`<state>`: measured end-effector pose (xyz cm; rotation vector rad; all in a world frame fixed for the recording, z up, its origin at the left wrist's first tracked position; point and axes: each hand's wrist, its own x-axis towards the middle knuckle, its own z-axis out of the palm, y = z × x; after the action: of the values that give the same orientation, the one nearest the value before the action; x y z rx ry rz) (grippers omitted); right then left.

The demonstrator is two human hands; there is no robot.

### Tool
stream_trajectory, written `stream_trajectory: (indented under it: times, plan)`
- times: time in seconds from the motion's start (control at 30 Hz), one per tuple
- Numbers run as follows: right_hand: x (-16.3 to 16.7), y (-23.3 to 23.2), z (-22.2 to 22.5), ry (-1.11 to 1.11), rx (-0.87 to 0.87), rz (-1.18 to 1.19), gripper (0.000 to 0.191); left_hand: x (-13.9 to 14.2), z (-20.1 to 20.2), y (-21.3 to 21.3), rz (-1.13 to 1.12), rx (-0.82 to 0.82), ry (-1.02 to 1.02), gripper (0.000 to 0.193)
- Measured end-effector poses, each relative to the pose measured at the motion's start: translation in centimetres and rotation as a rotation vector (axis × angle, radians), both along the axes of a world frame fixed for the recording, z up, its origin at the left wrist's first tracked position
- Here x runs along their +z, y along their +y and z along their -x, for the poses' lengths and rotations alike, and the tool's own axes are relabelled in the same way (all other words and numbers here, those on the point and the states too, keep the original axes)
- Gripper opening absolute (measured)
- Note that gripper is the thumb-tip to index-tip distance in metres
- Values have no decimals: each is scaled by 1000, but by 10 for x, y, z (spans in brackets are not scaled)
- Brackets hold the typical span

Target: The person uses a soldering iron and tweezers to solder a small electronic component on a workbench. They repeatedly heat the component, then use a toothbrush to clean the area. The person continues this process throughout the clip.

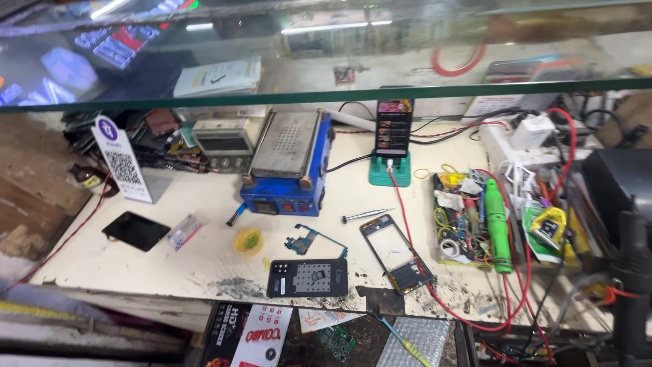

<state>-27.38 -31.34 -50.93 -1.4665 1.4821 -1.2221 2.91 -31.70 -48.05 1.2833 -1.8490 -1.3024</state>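
Nearest, a black perforated plate [307,277] and an opened phone frame [396,253] lie at the worn workbench [204,261] edge. Neither hand shows, so no grip can be judged. Farther back sits what looks like a blue heating station [288,166] under a glass shelf [326,95].

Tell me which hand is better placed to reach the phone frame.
Probably right, though neither hand is in view. The phone frame lies right of centre, near the front edge of the bench, with the red wire running along it.
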Motion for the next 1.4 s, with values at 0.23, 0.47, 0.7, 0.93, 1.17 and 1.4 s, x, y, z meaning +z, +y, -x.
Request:
stream_trajectory:
  times: [0.23,0.47,0.7,0.93,1.17,1.4]
  plan:
    - [-9,17,-26,-12,15,-14,21,-61,-33,-6,101,30,66,17]
    - [23,76,-48,-132,111,-32,21,-82,-41,-16,294,31,220,18]
    - [124,107,-60,-178,147,108,18,-50,-23,11,492,275,322,21]
    - [150,117,-60,-213,143,37,19,-25,-27,49,317,480,-16,20]
    - [147,121,-58,-182,124,106,20,41,-23,73,306,465,-386,19]
    - [128,129,-61,53,52,288,18,112,-12,105,436,374,-203,15]
